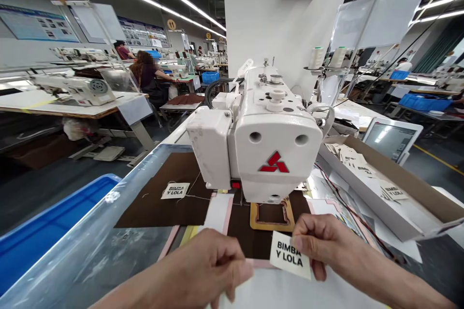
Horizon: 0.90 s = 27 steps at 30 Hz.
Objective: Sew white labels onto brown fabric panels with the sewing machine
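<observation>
My right hand (328, 244) pinches a cream label (286, 260) printed "BIMBA Y LOLA" by its right edge, thumb on top. To the left, my left hand (221, 268) is closed, fingers curled and thumb against them, with no item visible in it. Just beyond both hands, a brown fabric piece (241, 236) lies under the sewing machine head (277, 145). A tan frame clamp (271, 226) rests on that fabric beneath the head. Further left, another brown fabric piece (159, 212) carries a similar label (176, 190), with loose threads beside it.
On the right stands an open cardboard box (384, 217) holding several labels. A tablet-like screen (393, 137) is behind it. A blue bin (54, 227) sits at the left of the table. Thread cones (316, 58) stand behind the machine. People work at other tables.
</observation>
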Motion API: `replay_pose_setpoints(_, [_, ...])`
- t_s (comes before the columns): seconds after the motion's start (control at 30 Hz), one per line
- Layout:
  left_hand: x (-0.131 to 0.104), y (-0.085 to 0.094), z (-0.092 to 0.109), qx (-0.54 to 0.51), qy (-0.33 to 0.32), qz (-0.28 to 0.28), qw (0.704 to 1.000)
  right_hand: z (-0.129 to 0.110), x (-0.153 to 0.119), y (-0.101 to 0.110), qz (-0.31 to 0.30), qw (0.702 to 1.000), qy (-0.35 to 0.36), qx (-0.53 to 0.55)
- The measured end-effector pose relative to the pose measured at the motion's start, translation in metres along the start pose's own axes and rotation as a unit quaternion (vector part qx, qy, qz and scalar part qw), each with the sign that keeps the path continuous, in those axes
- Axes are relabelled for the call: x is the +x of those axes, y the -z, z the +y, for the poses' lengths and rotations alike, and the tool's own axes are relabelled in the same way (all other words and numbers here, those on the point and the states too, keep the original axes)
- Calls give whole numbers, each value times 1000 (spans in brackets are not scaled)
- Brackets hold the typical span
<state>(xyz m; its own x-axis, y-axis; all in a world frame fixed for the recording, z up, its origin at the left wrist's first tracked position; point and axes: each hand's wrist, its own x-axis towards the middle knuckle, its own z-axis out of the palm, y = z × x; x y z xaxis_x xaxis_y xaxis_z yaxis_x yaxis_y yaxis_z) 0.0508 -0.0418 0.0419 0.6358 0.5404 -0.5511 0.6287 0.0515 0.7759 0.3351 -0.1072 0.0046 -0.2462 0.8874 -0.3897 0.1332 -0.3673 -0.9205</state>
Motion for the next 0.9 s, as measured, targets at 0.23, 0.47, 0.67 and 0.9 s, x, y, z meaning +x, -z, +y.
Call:
replay_pose_setpoints(0.23, [26,-21,7,-167,-5,-41,985,-10,3,-10,-12,1000,13,-12])
replay_pose_setpoints(0.47, [20,-5,-2,-107,56,-12,993,-2,-1,-9,-39,999,14,1])
replay_pose_setpoints(0.67, [31,-7,6,-145,-29,-31,988,-2,0,-14,-58,998,0,-11])
replay_pose_setpoints(0.9, [28,-7,2,-71,-79,-19,994,-11,-2,-19,-71,997,-12,-12])
